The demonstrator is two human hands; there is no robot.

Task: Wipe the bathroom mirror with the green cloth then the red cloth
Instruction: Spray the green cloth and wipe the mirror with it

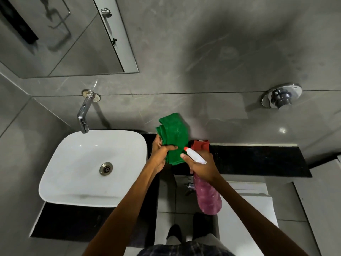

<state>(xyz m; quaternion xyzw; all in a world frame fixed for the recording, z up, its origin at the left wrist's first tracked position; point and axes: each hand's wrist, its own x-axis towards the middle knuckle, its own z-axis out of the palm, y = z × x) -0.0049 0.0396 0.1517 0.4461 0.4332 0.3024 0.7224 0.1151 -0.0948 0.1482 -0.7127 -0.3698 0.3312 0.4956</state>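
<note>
My left hand (160, 153) grips the folded green cloth (173, 133) and holds it upright just right of the basin. A spray bottle (207, 193) with pink liquid and a white, red-tipped nozzle is in my right hand (202, 166); the nozzle points at the green cloth from a short distance. The red cloth (200, 145) lies on the black counter (258, 159) behind the nozzle, partly hidden. The mirror (60, 37) hangs on the wall at upper left, well above both hands.
A white basin (70, 174) sits at left under a chrome wall tap (84, 115). A round chrome flush fitting (281, 97) is on the grey wall at right. White toilet parts (245, 206) lie below the counter.
</note>
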